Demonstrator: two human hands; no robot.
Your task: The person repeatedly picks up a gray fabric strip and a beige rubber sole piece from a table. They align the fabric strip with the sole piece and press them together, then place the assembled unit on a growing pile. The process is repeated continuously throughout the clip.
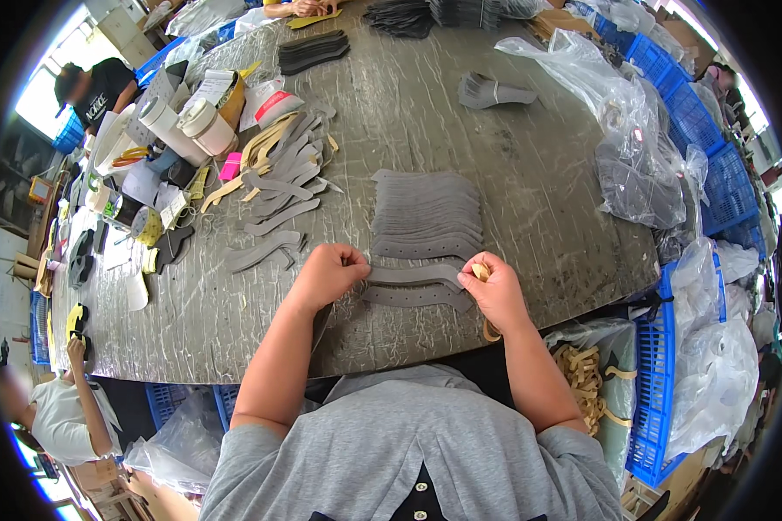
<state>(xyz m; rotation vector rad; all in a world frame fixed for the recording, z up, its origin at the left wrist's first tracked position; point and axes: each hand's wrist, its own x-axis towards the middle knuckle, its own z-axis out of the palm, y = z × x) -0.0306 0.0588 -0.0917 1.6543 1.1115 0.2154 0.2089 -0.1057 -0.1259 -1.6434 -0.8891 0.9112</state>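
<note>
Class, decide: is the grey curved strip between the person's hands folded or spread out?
Spread out: the grey curved strip runs lengthwise from the left hand to the right hand, its visible surface showing no fold.

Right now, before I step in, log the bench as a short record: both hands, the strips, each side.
Left hand: pinching the left end of a grey strip
Right hand: at its right end, also gripping a tan piece
Beyond: stack of grey strips
Nearer the body: holed grey strip
Left side: loose grey strips, white jar
Right side: clear plastic, blue crate
</note>
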